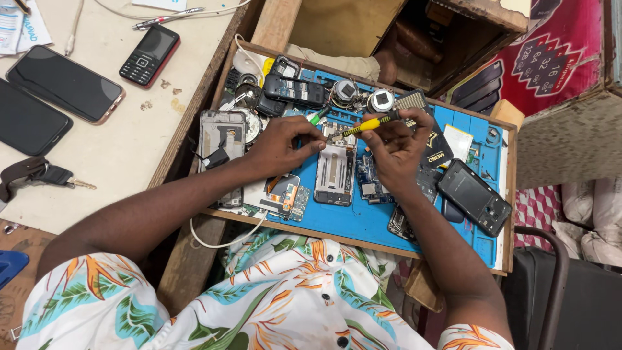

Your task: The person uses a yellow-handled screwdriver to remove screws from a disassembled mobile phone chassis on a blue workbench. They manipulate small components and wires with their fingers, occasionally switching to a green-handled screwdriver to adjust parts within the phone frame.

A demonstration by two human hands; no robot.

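Note:
My right hand (pixel 396 144) grips a yellow-handled screwdriver (pixel 367 124), its tip pointing left onto the top end of a silver phone frame (pixel 334 172). My left hand (pixel 282 144) pinches that top end and steadies it. The frame lies on a blue work mat (pixel 363 223) inside a shallow wooden tray (pixel 376 245). A bare circuit board (pixel 370 178) rests just right of the frame, under my right wrist.
Opened phones and parts crowd the mat: a black phone back (pixel 474 196) at right, a grey chassis (pixel 221 136) at left, small round parts (pixel 381 100) at the back. On the pale table (pixel 129 155) lie two smartphones (pixel 63 83), a keypad phone (pixel 149 55), keys (pixel 45 175).

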